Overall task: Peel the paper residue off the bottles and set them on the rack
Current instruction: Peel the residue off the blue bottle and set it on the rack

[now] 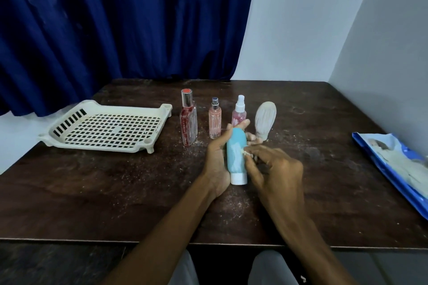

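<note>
Presently, one blue bottle [234,157] is gripped by the left hand [215,159], its residue [243,152] pinched by the right hand [276,170]. Four bottles [188,122] are stood by one rack [102,145].

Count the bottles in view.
5: red bottle, pink bottle, spray bottle and white ribbed bottle stand in a row beside the rack; the left hand holds the blue bottle.

Bare forearms [162,222] and light grey trousers [271,268] show.
</note>
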